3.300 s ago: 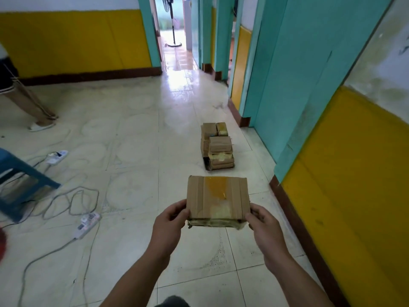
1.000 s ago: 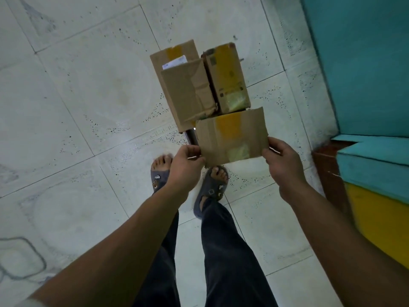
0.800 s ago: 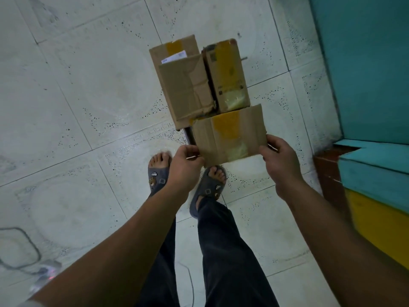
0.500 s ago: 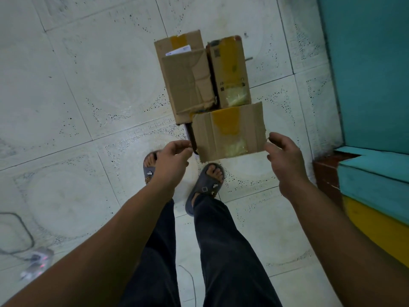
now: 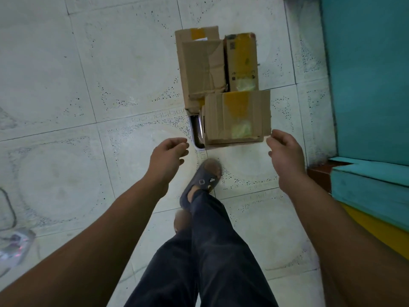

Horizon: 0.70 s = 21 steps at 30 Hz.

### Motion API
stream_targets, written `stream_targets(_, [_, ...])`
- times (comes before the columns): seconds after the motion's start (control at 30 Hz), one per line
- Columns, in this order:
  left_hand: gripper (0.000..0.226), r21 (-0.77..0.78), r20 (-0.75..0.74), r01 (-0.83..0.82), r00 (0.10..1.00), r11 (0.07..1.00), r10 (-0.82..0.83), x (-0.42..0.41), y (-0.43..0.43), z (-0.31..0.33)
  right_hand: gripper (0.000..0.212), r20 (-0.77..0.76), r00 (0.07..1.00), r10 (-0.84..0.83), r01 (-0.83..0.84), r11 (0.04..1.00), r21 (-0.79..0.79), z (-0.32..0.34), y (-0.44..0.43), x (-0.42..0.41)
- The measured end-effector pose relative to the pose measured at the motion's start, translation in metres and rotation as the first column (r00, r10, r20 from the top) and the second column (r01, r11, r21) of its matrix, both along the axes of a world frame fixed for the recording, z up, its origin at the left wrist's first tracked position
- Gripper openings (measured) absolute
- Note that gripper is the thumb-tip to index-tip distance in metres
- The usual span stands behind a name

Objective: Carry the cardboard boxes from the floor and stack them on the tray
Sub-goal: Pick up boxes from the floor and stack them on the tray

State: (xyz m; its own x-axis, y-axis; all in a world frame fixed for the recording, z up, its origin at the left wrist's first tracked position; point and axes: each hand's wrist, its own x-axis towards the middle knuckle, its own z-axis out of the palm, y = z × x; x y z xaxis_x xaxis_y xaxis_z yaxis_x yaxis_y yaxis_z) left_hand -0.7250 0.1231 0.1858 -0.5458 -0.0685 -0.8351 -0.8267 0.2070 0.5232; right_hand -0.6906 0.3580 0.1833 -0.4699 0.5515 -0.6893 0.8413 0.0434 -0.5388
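A flat cardboard box (image 5: 236, 117) with yellow tape lies on top of the stack, at its near end. Behind it sit a creased brown box (image 5: 202, 68) and a narrow yellow-taped box (image 5: 242, 63). A strip of the metal tray (image 5: 195, 131) shows under the stack at its near left corner. My left hand (image 5: 169, 155) hovers left of the near box, fingers loosely curled, holding nothing. My right hand (image 5: 285, 151) is just right of that box's near corner, fingers relaxed, apart from it.
The stack stands on a pale tiled floor. A teal wall (image 5: 365, 74) and a teal ledge with a yellow band (image 5: 371, 191) run along the right. A power strip with cable (image 5: 13, 242) lies at the far left. My sandalled foot (image 5: 203, 180) stands just short of the tray.
I carried the flat box down the corridor and set it on the stack. Both hands have let go and drawn back a little.
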Motion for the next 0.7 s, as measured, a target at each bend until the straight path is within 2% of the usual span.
stream_targets(0.2, [0.017, 0.090, -0.012, -0.042, 0.999, 0.995, 0.043, 0.044, -0.007, 0.006, 0.039, -0.051, 0.998, 0.036, -0.037, 0.999, -0.030, 0.015, -0.010, 0.032])
stream_targets(0.4, [0.014, 0.100, 0.013, -0.090, 0.996, 0.991, 0.089, 0.097, -0.011, 0.001, 0.041, -0.045, 0.993, 0.113, -0.115, 0.992, -0.045, 0.014, -0.010, 0.081])
stream_targets(0.7, [0.018, 0.069, -0.018, -0.175, 0.984, 0.982, 0.176, 0.125, 0.034, -0.039, 0.039, 0.000, 0.959, 0.282, -0.281, 0.953, -0.112, -0.041, 0.021, 0.096])
